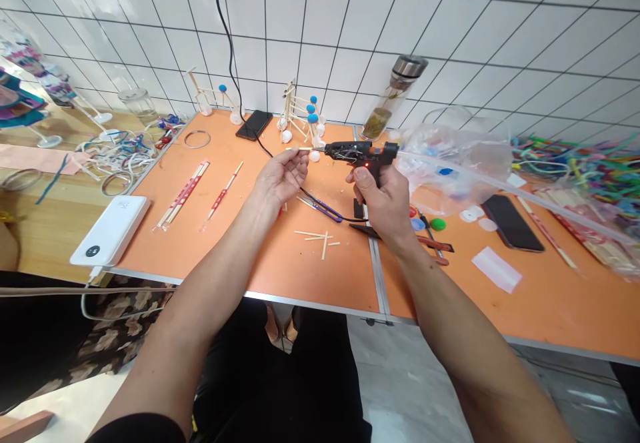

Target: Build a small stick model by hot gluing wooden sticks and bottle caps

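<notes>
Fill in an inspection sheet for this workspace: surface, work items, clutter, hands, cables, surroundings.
Surface: orange tabletop, metal-edged.
Work items: black glue gun, small light lit, clear stick protruding from its back; loose stick pieces; stick model with blue balls.
Clutter: dark phone near the wall, second phone at right, bottle, power bank, purple-handled tool.
Hands: left hand pinches a small pale piece near the gun's tip; right hand grips the glue gun.
Cables: black cable hangs before the wall; white cable at the power bank.
Surroundings: white tiled wall; wooden table at left; grey floor.
</notes>
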Demonstrator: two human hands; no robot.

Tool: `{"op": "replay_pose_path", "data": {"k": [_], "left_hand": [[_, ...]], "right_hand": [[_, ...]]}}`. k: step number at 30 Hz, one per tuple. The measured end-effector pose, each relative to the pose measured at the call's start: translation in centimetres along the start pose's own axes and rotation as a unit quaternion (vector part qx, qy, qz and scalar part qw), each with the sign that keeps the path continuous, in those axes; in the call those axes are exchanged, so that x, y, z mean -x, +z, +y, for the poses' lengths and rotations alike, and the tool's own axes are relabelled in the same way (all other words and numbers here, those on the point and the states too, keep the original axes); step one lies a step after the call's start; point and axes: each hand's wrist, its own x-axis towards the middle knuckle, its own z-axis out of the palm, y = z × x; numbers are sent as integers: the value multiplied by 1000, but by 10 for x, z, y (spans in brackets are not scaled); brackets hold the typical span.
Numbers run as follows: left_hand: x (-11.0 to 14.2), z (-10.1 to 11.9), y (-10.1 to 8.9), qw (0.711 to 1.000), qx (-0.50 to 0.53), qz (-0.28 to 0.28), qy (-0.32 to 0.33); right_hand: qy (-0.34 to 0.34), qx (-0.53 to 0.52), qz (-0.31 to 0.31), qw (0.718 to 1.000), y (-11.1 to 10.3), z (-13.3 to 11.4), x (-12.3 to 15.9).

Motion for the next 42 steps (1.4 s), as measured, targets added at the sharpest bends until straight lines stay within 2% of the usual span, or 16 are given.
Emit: {"op": "replay_pose_path", "data": {"k": [12, 42], "left_hand": [[5, 1, 3, 1000, 7, -2, -2], [7, 1, 4, 1000, -1, -8, 1]], "right_hand": [[-34, -16, 8, 999, 1, 8, -3], [-39, -7, 6, 999, 0, 10, -4]]}}
